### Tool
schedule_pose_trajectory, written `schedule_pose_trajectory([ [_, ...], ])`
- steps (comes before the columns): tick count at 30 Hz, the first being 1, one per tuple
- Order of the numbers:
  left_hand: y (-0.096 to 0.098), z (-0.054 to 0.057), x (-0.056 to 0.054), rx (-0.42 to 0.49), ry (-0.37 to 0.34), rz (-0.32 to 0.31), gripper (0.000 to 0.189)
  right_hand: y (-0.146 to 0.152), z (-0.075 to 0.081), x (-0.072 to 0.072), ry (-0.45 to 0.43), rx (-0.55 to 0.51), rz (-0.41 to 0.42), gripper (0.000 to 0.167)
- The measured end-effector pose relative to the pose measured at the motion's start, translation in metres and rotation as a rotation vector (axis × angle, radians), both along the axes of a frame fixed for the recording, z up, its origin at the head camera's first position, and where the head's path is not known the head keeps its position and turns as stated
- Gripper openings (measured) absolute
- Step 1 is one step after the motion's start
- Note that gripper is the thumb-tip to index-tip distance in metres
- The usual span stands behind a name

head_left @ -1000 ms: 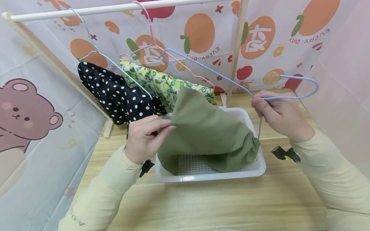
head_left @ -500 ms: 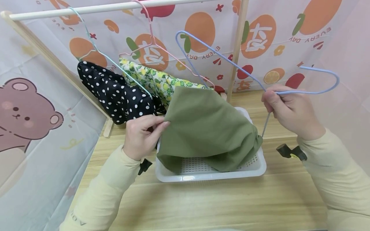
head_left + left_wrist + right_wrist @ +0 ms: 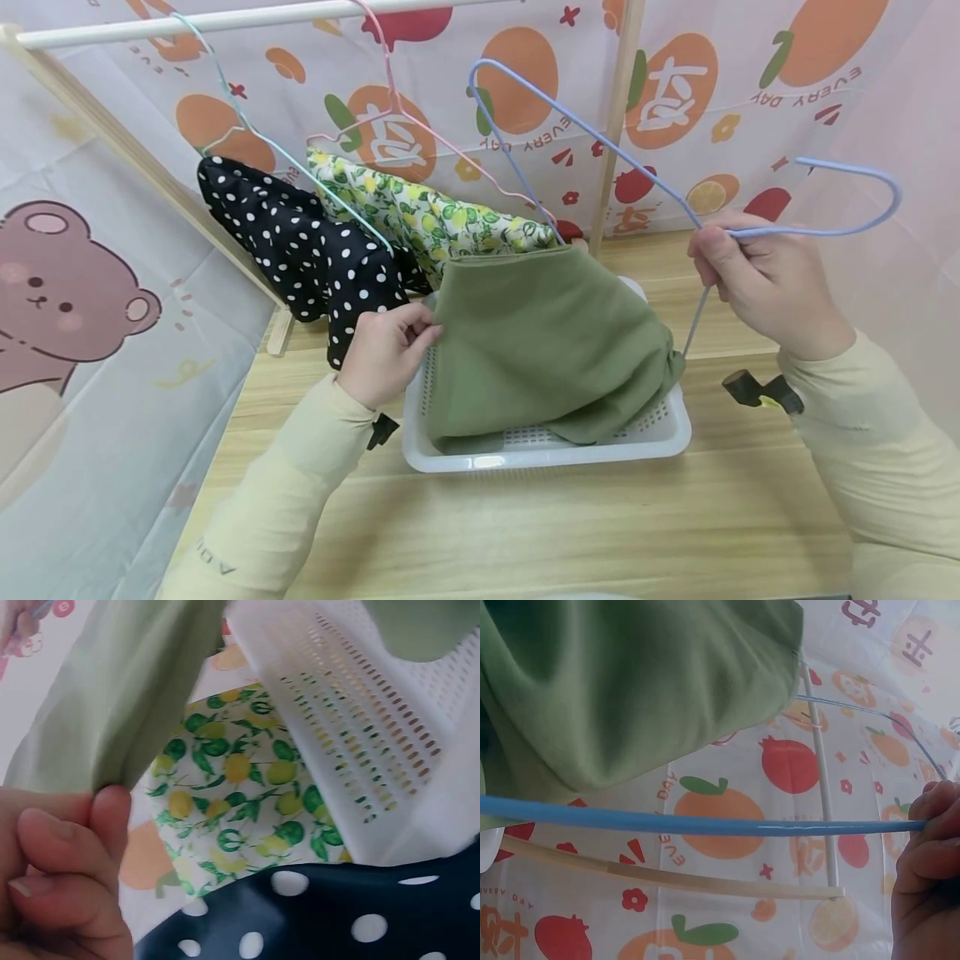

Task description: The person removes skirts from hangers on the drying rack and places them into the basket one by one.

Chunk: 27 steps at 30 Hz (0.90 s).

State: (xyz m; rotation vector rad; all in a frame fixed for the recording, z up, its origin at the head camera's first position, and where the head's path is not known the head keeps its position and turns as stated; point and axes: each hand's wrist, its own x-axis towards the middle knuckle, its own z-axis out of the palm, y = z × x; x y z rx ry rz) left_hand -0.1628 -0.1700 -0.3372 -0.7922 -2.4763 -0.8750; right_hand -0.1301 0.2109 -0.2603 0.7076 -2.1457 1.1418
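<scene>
My left hand [image 3: 390, 354] pinches the left edge of an olive-green cloth [image 3: 540, 333] between thumb and fingers; the left wrist view shows this pinch close up. Most of that cloth spreads over a white plastic basket [image 3: 555, 456]. A light-blue wire hanger [image 3: 602, 137] is gripped near its hook by my right hand [image 3: 772, 287]. One end of the hanger runs into the bunched right side of the cloth. The opposite corner stands free above it, with the lower bar passing behind the upper edge. In the right wrist view the blue bar [image 3: 705, 823] crosses below the cloth.
Behind the basket stands a rack with a white rod [image 3: 277, 14]. A black polka-dot cloth [image 3: 262, 225] hangs there on a teal hanger [image 3: 225, 87], beside a lemon-print cloth [image 3: 420, 221] on a pink hanger [image 3: 390, 71]. The wooden table [image 3: 585, 525] extends in front.
My right hand has drawn the hanger rightward and slightly up, and its free corner has risen. The cloth's raised upper corner has sunk into a flatter edge. My left hand still pinches it.
</scene>
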Motion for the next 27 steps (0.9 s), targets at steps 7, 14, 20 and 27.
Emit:
schedule_pose_trajectory([
  [7, -0.001, -0.009, -0.002, -0.139, -0.149, 0.018, 0.022, -0.003, 0.004, 0.0, 0.028, -0.007, 0.024, 0.026],
  [14, -0.003, -0.016, -0.002, -0.246, -0.211, 0.028, 0.018, 0.001, 0.003, -0.002, 0.019, -0.03, 0.01, 0.028],
  [20, -0.005, -0.021, -0.002, -0.27, -0.224, 0.029, 0.014, 0.005, 0.0, -0.004, -0.006, -0.07, 0.001, 0.028],
  [27, -0.002, -0.022, -0.001, -0.274, -0.248, 0.066, 0.009, 0.001, 0.0, -0.001, -0.015, -0.054, 0.031, 0.026],
])
